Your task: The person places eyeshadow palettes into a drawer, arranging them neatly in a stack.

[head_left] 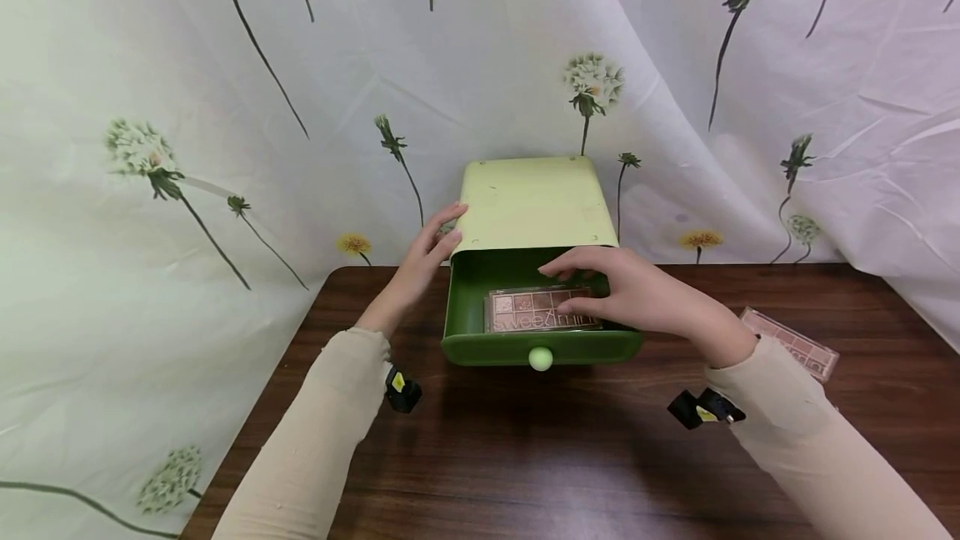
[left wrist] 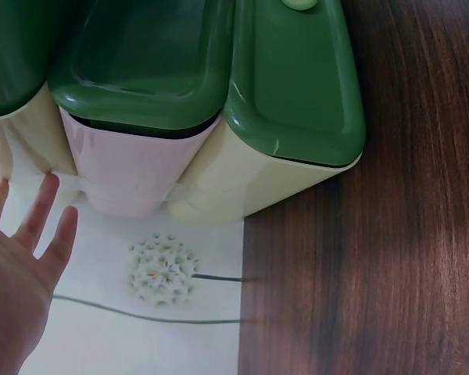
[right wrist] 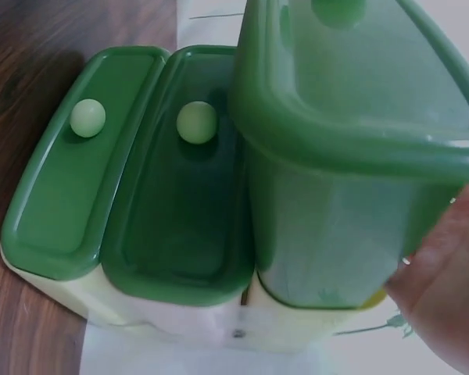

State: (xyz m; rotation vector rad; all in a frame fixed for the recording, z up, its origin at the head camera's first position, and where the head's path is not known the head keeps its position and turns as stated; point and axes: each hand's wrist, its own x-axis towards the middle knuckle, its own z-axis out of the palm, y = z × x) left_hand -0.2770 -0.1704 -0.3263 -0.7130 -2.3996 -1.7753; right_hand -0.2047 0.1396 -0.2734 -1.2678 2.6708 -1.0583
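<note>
A small cabinet (head_left: 536, 202) with a cream top stands at the back of the table, its green top drawer (head_left: 600, 348) pulled out. Inside lies an eyeshadow palette (head_left: 525, 313) with a clear lettered lid. My right hand (head_left: 637, 290) hovers over the drawer with loosely bent fingers, the thumb overlapping the palette's right part in the head view. The right wrist view catches that hand (right wrist: 445, 289) beside the drawer wall, its fingertips hidden. My left hand (head_left: 423, 261) has its fingertips at the cabinet's left side, fingers spread in the left wrist view (left wrist: 19, 273).
A second palette (head_left: 795, 344) lies on the brown table (head_left: 525, 457) at the right, partly behind my right sleeve. Two lower drawers (right wrist: 168, 211) are closed, each with a round pale knob. A cloth with dandelion prints (head_left: 300, 65) hangs behind the cabinet.
</note>
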